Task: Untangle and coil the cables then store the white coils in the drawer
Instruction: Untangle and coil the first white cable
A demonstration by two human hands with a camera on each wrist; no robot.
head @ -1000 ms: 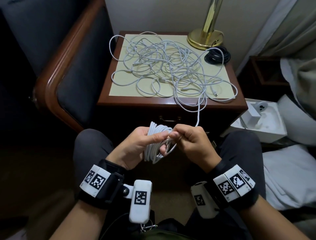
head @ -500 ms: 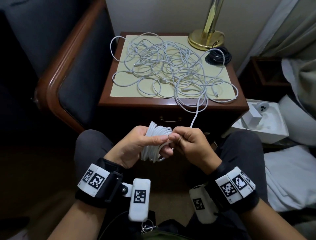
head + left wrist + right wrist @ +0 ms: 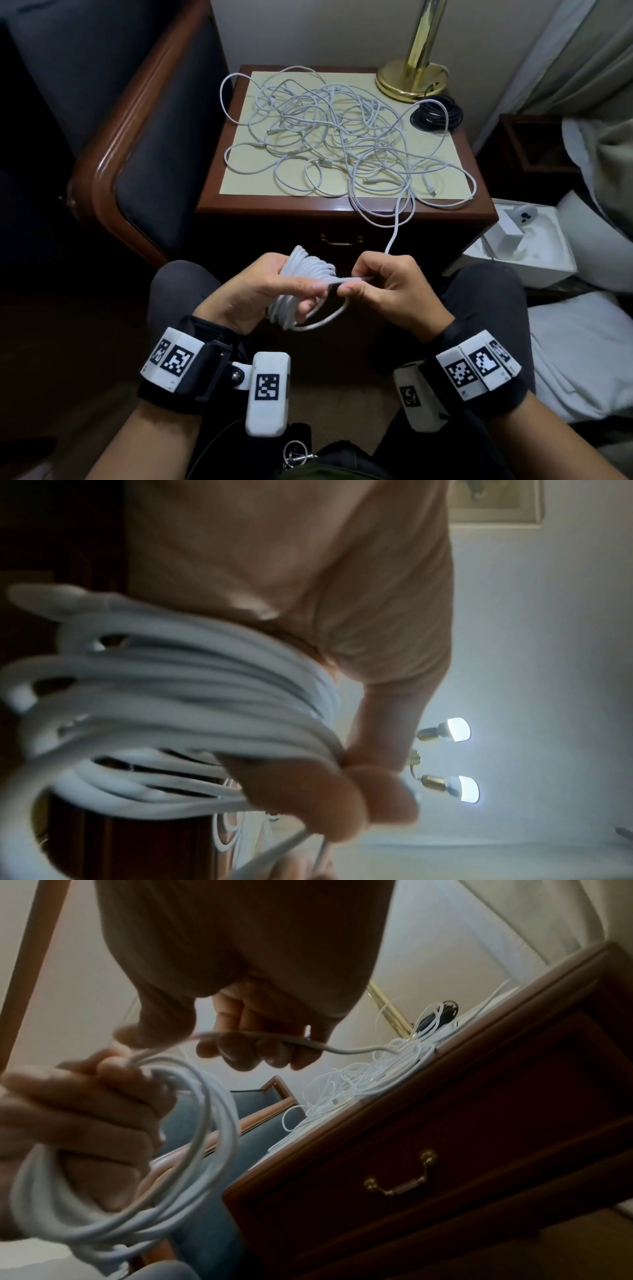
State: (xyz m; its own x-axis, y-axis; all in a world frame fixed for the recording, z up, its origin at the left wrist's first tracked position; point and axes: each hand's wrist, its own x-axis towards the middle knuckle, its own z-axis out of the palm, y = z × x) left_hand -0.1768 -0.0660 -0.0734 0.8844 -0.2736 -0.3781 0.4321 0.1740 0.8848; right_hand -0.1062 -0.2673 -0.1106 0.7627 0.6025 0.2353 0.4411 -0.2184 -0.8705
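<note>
My left hand (image 3: 274, 291) grips a white coil (image 3: 308, 270) of several loops over my lap; the same coil (image 3: 171, 702) fills the left wrist view and hangs from the left hand in the right wrist view (image 3: 137, 1150). My right hand (image 3: 387, 287) pinches the free strand (image 3: 267, 1038) of that cable beside the coil. The strand (image 3: 394, 236) climbs to a tangle of white cables (image 3: 342, 137) on the nightstand top (image 3: 342, 209). The drawer (image 3: 445, 1164) below, with its brass handle (image 3: 399, 1185), is closed.
A coiled black cable (image 3: 436, 114) lies by a brass lamp base (image 3: 411, 78) at the nightstand's back right. A dark upholstered chair (image 3: 137, 137) stands left. A white open box (image 3: 524, 246) and bedding (image 3: 589, 353) lie right.
My hands have drawn slightly apart; the right hand has slid out along the strand, pulling a new loop under the coil. The hanging strand shifted right.
</note>
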